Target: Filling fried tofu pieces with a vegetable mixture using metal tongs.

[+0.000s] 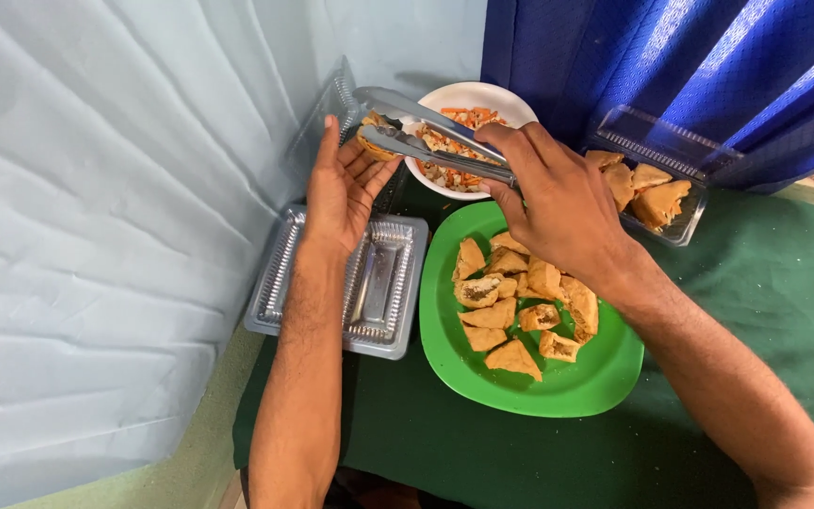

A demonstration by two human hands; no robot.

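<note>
My right hand [558,203] grips metal tongs [426,127] that point left over a white bowl [492,94] of chopped orange and white filling. The tong tips pinch a fried pastry piece [372,139] lying on the fingers of my left hand [345,188], which is held palm up. My left hand hovers above an open clear plastic container [279,283] with a ribbed base. A green plate [576,386] holding several fried, stuffed pastry pieces [520,306] sits below my right hand.
A second clear plastic container [671,155] with fried pastries stands at the back right. Everything rests on a dark green tablecloth [746,283]. A pale blue wall is on the left and a blue curtain [708,66] hangs behind.
</note>
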